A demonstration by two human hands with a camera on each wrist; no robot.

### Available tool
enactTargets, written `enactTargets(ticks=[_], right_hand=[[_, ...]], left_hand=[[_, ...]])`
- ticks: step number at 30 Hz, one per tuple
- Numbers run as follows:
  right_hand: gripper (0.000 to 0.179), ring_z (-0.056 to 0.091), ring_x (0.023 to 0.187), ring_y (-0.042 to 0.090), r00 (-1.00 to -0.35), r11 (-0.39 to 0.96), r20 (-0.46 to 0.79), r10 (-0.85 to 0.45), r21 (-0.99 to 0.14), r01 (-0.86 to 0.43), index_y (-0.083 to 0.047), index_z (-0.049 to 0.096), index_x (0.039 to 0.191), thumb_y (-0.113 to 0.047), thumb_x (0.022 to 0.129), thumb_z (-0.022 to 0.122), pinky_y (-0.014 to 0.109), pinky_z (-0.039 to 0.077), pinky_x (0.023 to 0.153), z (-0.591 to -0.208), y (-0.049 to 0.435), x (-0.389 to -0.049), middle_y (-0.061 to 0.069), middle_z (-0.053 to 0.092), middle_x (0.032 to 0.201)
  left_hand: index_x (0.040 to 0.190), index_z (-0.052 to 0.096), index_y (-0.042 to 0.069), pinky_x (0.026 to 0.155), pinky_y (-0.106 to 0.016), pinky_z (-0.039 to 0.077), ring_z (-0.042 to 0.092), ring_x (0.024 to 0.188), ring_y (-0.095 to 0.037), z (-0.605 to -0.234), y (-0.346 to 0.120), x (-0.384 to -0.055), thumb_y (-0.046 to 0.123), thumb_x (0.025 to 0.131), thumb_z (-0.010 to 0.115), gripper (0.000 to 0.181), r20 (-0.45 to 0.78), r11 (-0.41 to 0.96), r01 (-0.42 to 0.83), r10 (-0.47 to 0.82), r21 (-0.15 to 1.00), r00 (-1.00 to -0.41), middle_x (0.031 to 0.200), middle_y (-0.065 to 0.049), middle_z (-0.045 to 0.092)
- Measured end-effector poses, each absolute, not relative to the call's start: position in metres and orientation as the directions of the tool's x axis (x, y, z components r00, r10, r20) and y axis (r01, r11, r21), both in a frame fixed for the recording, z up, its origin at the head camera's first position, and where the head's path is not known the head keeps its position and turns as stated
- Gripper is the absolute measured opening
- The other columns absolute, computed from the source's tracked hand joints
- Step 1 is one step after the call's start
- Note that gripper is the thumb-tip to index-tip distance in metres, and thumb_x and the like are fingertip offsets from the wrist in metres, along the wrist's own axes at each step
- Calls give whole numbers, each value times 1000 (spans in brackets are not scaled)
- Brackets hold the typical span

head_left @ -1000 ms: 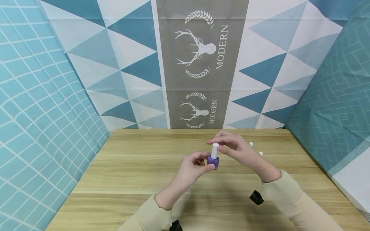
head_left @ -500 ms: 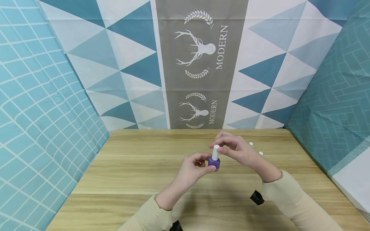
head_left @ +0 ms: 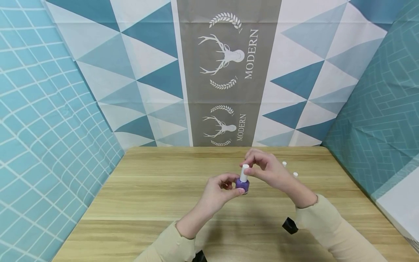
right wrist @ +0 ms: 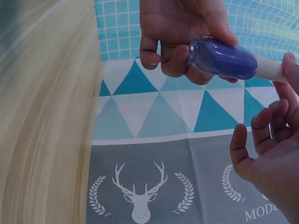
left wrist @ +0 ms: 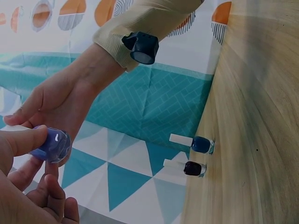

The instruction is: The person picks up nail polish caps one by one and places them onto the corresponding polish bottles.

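Note:
A small nail polish bottle, purple with a white cap, is held upright above the table. My left hand grips its glass body between thumb and fingers. From the right, my right hand pinches the white cap with thumb and index finger. The right wrist view shows the purple bottle closely, its cap meeting the body, and the other right fingers loosely curled. The left wrist view has the glass base of the nail polish facing the camera.
Two more nail polish bottles stand on the wooden table behind my right wrist, one blue and one very dark, both white-capped. In the head view only their caps show. Patterned cloths enclose the table's back and sides.
The nail polish has shifted slightly right and down in the head view. My right fingers have turned a little around the cap; my left hand keeps its grip.

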State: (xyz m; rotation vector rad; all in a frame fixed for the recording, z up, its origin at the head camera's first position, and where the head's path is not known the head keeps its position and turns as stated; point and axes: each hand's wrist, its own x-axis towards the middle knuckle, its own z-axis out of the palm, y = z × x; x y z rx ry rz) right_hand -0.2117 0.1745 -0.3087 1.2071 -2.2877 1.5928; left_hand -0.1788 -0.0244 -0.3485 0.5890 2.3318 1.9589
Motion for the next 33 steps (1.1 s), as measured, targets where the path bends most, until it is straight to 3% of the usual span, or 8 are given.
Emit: enactTargets(ticks=[5, 9, 14, 17, 21, 25, 29, 33], right_hand=[[11, 48, 80, 15, -699, 133, 506, -505, -755, -642, -10, 58, 82, -5, 86, 67, 26, 44, 72, -311, 172, -213, 1, 49, 82], [14, 47, 78, 15, -705, 127, 519, -483, -756, -643, -7, 55, 79, -4, 85, 68, 26, 44, 71, -313, 171, -213, 1, 48, 81], [7, 49, 79, 15, -718, 146, 503, -481, -762, -631, -7, 62, 88, -4, 85, 68, 25, 46, 72, -312, 173, -214, 1, 52, 85], [12, 49, 80, 15, -721, 175, 486, -495, -757, -630, -9, 66, 98, -4, 87, 65, 25, 46, 72, -311, 176, -213, 1, 55, 90], [21, 51, 88, 16, -692, 178, 471, -547, -742, -646, -12, 67, 111, -7, 92, 59, 27, 47, 74, -309, 179, -213, 3, 58, 97], [27, 48, 96, 19, -639, 110, 465, -612, -751, -651, -4, 62, 120, -6, 96, 51, 29, 47, 78, -307, 181, -212, 7, 55, 104], [28, 47, 100, 18, -599, 73, 452, -661, -756, -651, 3, 59, 122, -3, 96, 48, 30, 46, 82, -306, 181, -211, 7, 52, 107], [25, 49, 102, 18, -578, 64, 460, -674, -743, -666, -1, 61, 117, -1, 96, 48, 30, 47, 85, -306, 181, -211, 10, 53, 107]], left_hand=[[101, 71, 12, 67, -23, 41, 49, 76, -13, -354, -24, -182, 16, 76, 79, 26, 217, 133, 267, 304, 954, -927, 88, -2, 65], [101, 71, 12, 66, -23, 41, 49, 77, -14, -354, -24, -182, 17, 76, 79, 26, 213, 139, 264, 303, 954, -929, 89, -2, 64], [102, 70, 12, 67, -24, 41, 49, 78, -15, -354, -24, -182, 17, 78, 78, 26, 209, 139, 260, 303, 956, -930, 91, -3, 64], [103, 70, 13, 67, -24, 41, 49, 79, -15, -354, -25, -181, 17, 79, 77, 25, 209, 133, 258, 304, 957, -930, 92, -2, 63], [105, 70, 14, 67, -25, 41, 48, 80, -15, -353, -25, -181, 17, 80, 76, 26, 217, 126, 266, 309, 956, -926, 91, -1, 63], [106, 70, 15, 69, -25, 41, 48, 81, -16, -353, -25, -181, 17, 80, 75, 26, 224, 133, 277, 315, 952, -922, 90, -2, 64], [107, 70, 14, 69, -25, 41, 48, 80, -15, -355, -25, -183, 17, 81, 75, 26, 229, 141, 285, 320, 948, -920, 89, -1, 64], [108, 70, 13, 69, -25, 42, 48, 80, -15, -356, -24, -184, 16, 81, 74, 27, 239, 142, 295, 320, 945, -917, 88, 0, 64]])
